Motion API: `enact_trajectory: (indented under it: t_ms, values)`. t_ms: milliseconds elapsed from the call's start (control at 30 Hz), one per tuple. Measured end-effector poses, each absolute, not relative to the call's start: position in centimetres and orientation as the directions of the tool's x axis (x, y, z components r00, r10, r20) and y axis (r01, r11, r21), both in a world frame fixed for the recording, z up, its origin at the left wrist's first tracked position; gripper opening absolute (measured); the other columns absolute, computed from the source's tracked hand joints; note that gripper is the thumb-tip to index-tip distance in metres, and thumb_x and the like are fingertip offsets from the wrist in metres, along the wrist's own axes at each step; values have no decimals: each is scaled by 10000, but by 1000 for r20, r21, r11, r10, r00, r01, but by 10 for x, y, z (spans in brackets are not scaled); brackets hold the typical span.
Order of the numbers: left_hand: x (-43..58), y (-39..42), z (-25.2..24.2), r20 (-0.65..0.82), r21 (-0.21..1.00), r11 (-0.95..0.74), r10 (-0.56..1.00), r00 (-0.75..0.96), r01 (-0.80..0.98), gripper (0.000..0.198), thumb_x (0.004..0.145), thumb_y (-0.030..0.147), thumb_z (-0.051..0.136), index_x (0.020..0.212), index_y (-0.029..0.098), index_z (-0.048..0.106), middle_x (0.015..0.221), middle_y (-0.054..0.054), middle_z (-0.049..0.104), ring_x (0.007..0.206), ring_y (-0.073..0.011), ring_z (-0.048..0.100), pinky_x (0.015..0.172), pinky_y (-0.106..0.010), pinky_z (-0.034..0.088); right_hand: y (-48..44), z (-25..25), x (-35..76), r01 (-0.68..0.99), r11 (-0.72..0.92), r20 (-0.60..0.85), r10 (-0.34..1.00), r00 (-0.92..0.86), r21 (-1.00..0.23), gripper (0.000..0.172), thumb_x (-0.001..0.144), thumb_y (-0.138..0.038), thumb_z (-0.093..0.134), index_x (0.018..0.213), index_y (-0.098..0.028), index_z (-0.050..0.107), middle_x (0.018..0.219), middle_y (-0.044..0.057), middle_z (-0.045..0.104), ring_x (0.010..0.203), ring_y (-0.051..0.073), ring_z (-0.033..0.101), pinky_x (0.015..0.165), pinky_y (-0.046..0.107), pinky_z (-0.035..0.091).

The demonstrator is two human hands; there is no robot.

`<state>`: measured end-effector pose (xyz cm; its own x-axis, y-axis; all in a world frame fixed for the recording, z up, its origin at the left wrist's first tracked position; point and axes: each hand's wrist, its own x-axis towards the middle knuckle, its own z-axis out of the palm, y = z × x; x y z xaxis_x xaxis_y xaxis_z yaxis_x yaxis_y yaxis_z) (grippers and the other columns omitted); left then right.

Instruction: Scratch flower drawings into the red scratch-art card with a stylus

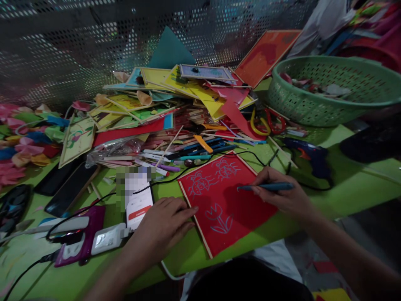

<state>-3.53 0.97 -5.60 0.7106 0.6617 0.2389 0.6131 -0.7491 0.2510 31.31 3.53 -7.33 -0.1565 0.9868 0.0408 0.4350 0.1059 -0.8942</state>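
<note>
Back wall [46,67]: dark grey metal, full of little round holes.
Bright green table [344,190]: very crowded.
Flat red square card [247,221]: on the table between the hands, with a thin wooden strip [200,232] on its left side, two light-blue bugs [200,184] and a tulip [220,221].
Right hand [272,188]: fingers pinched round a slim blue pen [278,186], tip at the card; can't tell if it touches.
Left hand [172,215]: loosely stretched out, gripping nothing, fingertips on the strip.
In the way: thin black wire [175,179], crossing a lit-up phone [139,200] and passing the card's far edge.
Behind: loose pens [153,167], then piled bright paper pictures [216,100].
Right side: dark blue glue gun [316,154], round green plastic basket [300,102].
</note>
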Motion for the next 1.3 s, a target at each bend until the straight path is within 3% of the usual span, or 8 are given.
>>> enact_trajectory:
  t_ms: [533, 1300]
  values:
    - [-38, 9, -61, 211, 269, -735, 675, 707, 622, 252, 1015, 240, 567, 1245, 226, 668, 1003, -42, 712, 882, -178, 669, 753, -325, 505, 35, -75, 317, 424, 142, 82, 984, -156, -895, 153, 888, -334, 724, 790, -253, 638, 693, -13, 600, 605, 162, 519, 551, 291, 388]
    - [-36, 10, -57, 229, 249, -748, 663, 713, 616, 234, 1026, 242, 538, 1215, 222, 675, 979, -41, 717, 854, -179, 671, 726, -323, 511, 35, -67, 311, 397, 75, 9, 986, -165, -915, 206, 808, -423, 792, 734, -273, 671, 662, 20, 621, 570, 199, 519, 510, 338, 397]
